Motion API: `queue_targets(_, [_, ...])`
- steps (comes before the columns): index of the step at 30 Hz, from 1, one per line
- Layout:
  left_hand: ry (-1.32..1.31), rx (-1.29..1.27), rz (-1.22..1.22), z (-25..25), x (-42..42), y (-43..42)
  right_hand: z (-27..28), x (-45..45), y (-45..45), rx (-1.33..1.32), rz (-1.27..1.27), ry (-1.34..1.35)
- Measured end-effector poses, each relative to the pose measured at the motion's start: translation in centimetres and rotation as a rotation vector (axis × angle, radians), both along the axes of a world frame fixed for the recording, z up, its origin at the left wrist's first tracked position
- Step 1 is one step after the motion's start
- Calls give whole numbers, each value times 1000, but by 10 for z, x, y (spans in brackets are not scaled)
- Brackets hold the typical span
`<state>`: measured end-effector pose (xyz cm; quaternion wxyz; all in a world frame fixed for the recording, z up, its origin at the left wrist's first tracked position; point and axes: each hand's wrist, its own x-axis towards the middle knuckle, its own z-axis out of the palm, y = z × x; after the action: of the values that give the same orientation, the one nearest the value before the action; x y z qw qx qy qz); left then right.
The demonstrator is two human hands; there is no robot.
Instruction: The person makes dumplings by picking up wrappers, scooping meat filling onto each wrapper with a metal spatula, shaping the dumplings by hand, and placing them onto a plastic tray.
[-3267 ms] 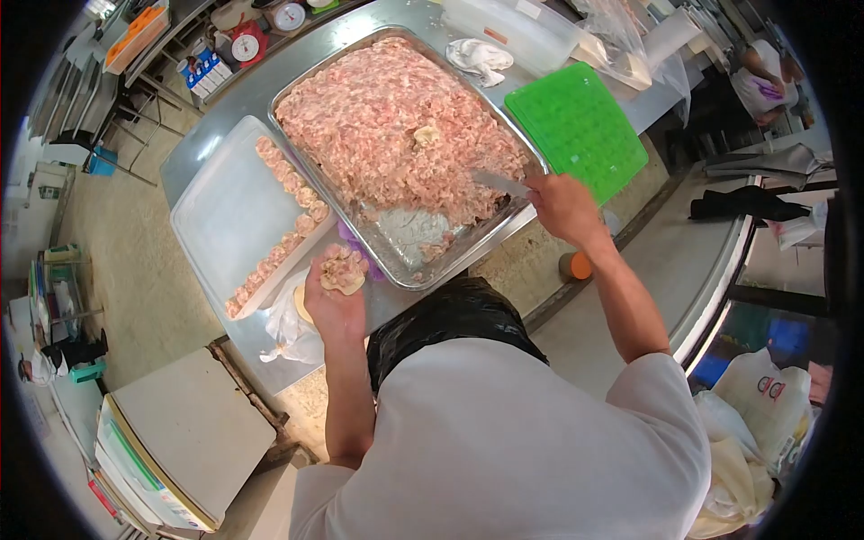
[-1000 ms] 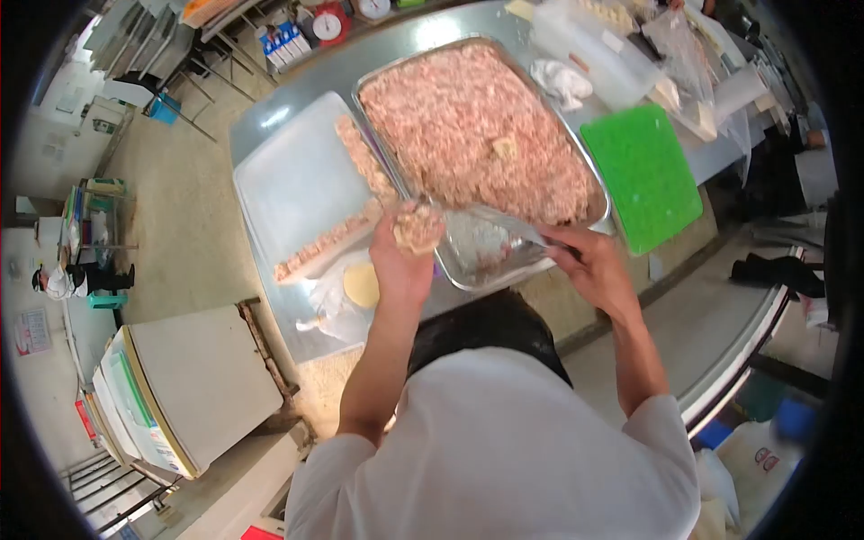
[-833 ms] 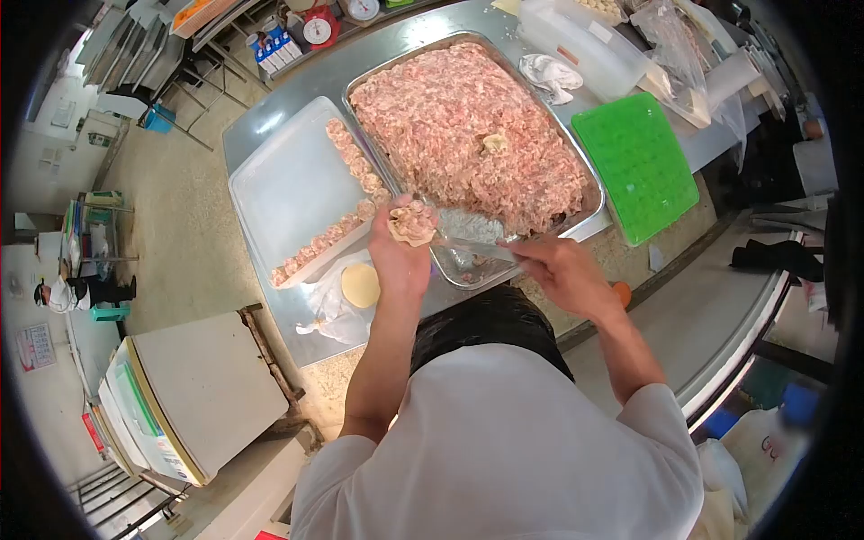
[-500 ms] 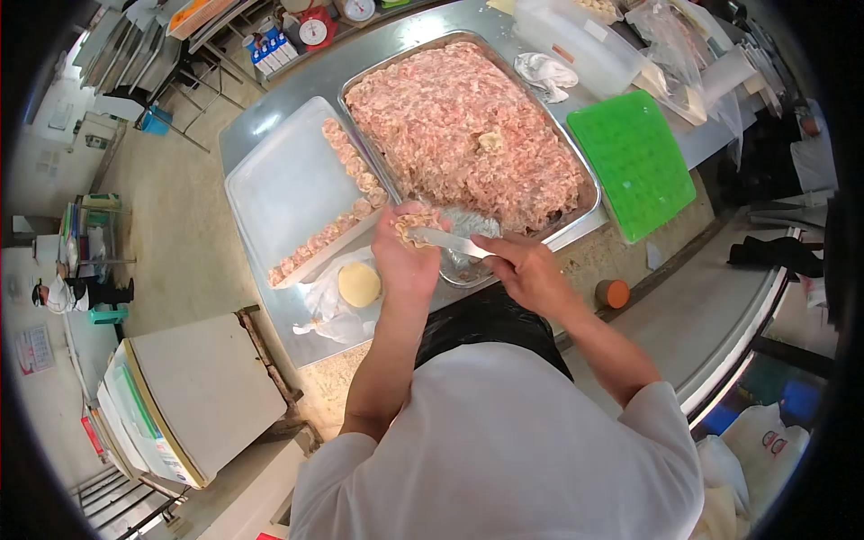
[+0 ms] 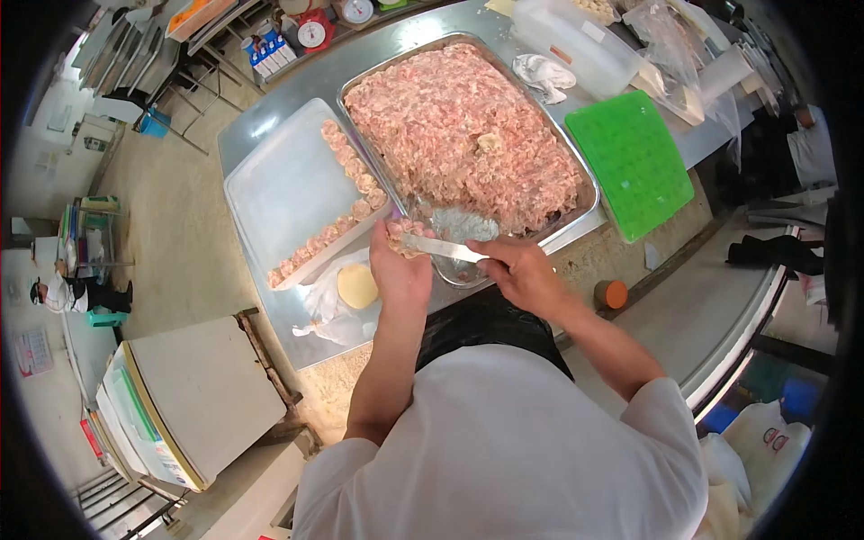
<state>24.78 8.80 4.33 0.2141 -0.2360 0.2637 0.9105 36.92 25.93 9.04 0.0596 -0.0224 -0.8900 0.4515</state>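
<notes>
Minced meat [image 5: 459,126] fills most of a metal tray [image 5: 594,200], whose near corner shows bare metal. My left hand [image 5: 400,270] holds a filled dumpling [image 5: 405,236] in its curled fingers, beside the tray's near-left edge. In my right hand [image 5: 524,274] is a flat metal spatula [image 5: 445,248], its tip against the dumpling's filling. Left of the tray, a pale plastic tray [image 5: 279,180] carries two rows of filled dumplings [image 5: 333,234]. Round wrappers [image 5: 357,285] lie on a white plastic bag [image 5: 324,306] near my left wrist.
A green tray [image 5: 630,162] lies right of the meat, with a white cloth [image 5: 543,76] and clear plastic box [image 5: 576,45] behind. Scales [image 5: 312,34] stand at the far side. An orange-topped container [image 5: 612,293] is below the table's right side. A person [image 5: 67,292] is far left.
The spatula has moved from the meat to the dumpling in my left hand. Both hands have come close together over the tray's near-left corner. The view has shifted.
</notes>
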Motion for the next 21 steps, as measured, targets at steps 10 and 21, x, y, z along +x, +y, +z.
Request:
queue_targets(10, [921,-540,-1093,18,0,-49,89,-19,72,-43,126,-271])
queue_targets(21, [908,-511,-1028,31,19,-27,49,-20,71,20,249,-319])
